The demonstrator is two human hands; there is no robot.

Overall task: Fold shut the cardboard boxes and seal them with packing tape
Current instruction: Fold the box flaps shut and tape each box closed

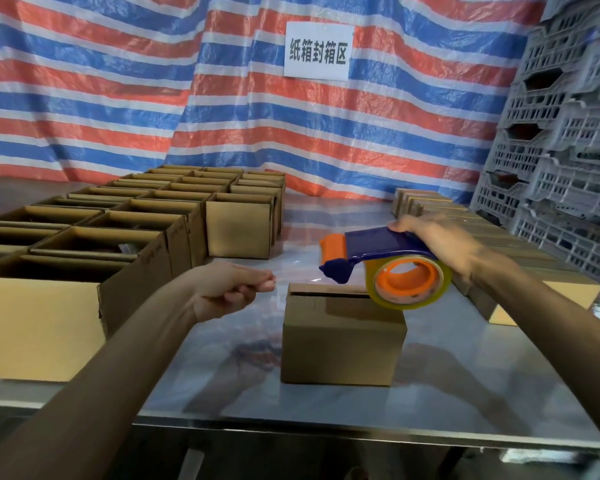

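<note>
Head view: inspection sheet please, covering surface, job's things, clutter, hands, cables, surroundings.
Surface: glossy table.
Job's things: middle box, flaps folded; open boxes at left; closed boxes at right; tape dispenser above the middle box.
Clutter: nothing seen.
Hands: right hand grips the dispenser; left hand curled, tape pinch unclear.
Cables: nothing seen.
Surroundings: striped tarp, paper sign, stacked grey crates.

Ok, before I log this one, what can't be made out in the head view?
Head view throughout:
Cardboard box: top partly behind the tape dispenser; any clear tape on it cannot be told.
Left hand: fingertips pinched; a tape end between them is too faint to tell.
Open boxes: insides dark.
Right hand: fingers hidden by the dispenser.
</note>
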